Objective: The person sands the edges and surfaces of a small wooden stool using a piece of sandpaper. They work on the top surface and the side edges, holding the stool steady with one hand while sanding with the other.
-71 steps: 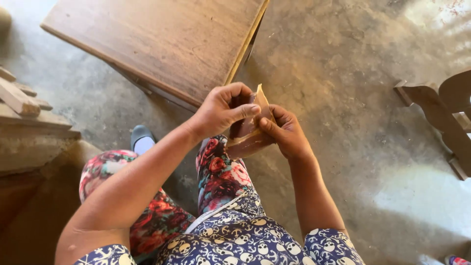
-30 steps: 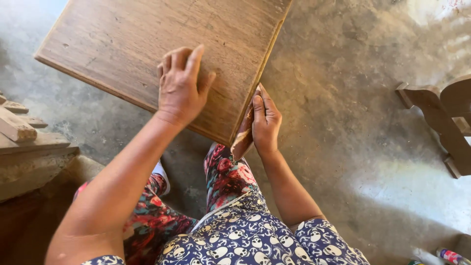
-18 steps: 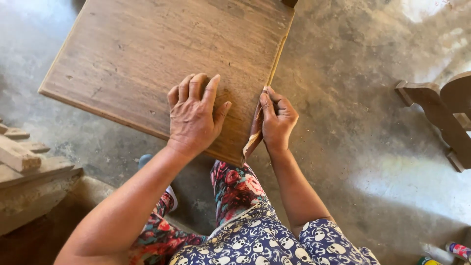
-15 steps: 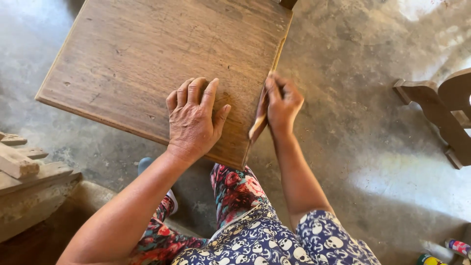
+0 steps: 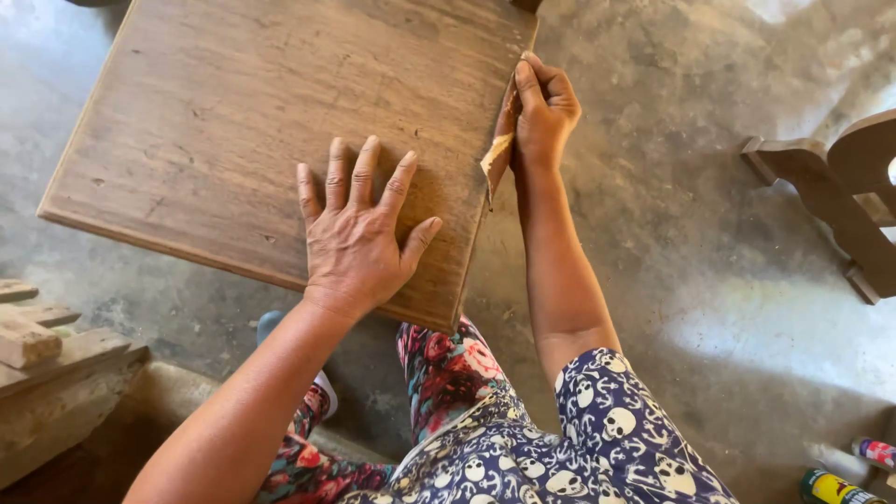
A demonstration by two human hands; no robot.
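Fingers of the right hand [image 5: 546,107] pinch a folded piece of sandpaper [image 5: 498,149] against the right edge of the wooden board [image 5: 243,121], near its far corner; the left hand [image 5: 359,233] lies flat on the board's near part, fingers spread wide; right of the board stands a carved wooden piece [image 5: 840,196] on the concrete floor [image 5: 681,233]; left of the board lie stacked wood offcuts [image 5: 37,345]; two small coloured containers [image 5: 840,485] sit by the frame's lower right corner; since half a second ago, the right hand has slid the sandpaper farther along the edge.
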